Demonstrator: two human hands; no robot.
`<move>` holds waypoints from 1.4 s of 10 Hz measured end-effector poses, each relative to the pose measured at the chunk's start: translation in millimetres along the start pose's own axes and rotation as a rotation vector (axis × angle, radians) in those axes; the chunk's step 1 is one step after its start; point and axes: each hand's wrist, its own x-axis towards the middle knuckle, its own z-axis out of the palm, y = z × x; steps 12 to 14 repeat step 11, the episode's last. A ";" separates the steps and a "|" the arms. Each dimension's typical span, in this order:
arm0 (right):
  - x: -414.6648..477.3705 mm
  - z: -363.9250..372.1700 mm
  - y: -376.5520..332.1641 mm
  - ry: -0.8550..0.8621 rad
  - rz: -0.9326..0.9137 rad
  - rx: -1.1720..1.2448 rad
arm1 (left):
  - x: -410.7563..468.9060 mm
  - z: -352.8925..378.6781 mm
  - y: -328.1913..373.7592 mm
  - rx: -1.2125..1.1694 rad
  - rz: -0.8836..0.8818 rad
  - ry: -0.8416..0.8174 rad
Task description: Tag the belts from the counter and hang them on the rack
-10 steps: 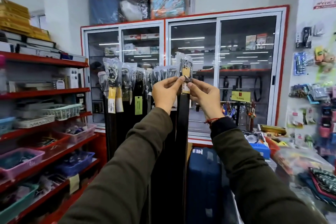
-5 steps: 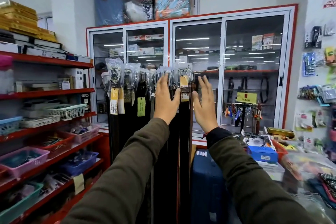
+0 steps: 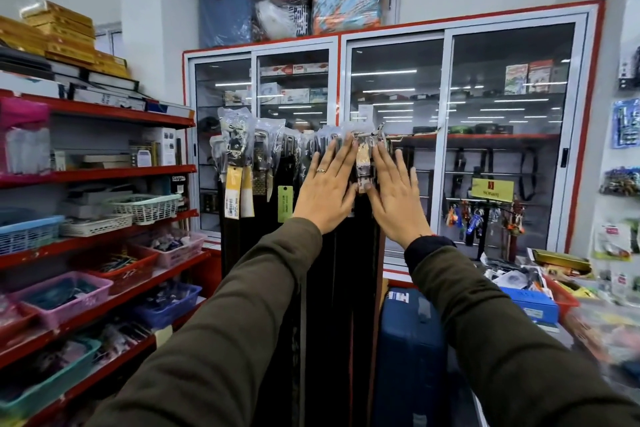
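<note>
Several dark belts (image 3: 263, 243) hang in a row from a metal rack rod (image 3: 412, 138), their buckles wrapped in clear plastic and some with yellow or green tags (image 3: 285, 203). The rightmost belt (image 3: 364, 166) carries a pale tag and hangs between my two hands. My left hand (image 3: 325, 192) is flat with fingers spread against the belts just left of it. My right hand (image 3: 394, 198) is flat and open just right of it. Neither hand grips anything.
Red shelves (image 3: 104, 177) with baskets and boxes line the left side. A glass-door cabinet (image 3: 446, 149) stands behind the rack. A blue suitcase (image 3: 408, 354) sits below right of the belts. The counter (image 3: 568, 291) at the right is cluttered with goods.
Both hands let go of the tagged belt at the rack and opened flat beside it. The view has shifted slightly left.
</note>
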 end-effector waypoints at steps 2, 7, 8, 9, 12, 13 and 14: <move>-23.0 16.6 -57.3 0.274 0.088 0.036 | -32.4 -26.6 -25.6 0.051 0.007 0.232; 21.6 78.5 -185.3 0.097 -0.136 -0.082 | -85.4 -60.3 -151.9 -0.237 -0.129 0.169; 22.8 86.5 -177.0 0.036 -0.067 -0.096 | -80.3 -53.3 -151.6 -0.185 -0.131 0.098; 26.3 87.3 -171.4 -0.032 -0.038 -0.075 | -76.8 -47.1 -148.0 -0.191 -0.162 0.073; 11.5 57.0 -166.3 -0.008 -0.150 -0.129 | -88.7 -41.0 -127.5 -0.123 -0.215 0.220; 11.5 57.0 -166.3 -0.008 -0.150 -0.129 | -88.7 -41.0 -127.5 -0.123 -0.215 0.220; 11.5 57.0 -166.3 -0.008 -0.150 -0.129 | -88.7 -41.0 -127.5 -0.123 -0.215 0.220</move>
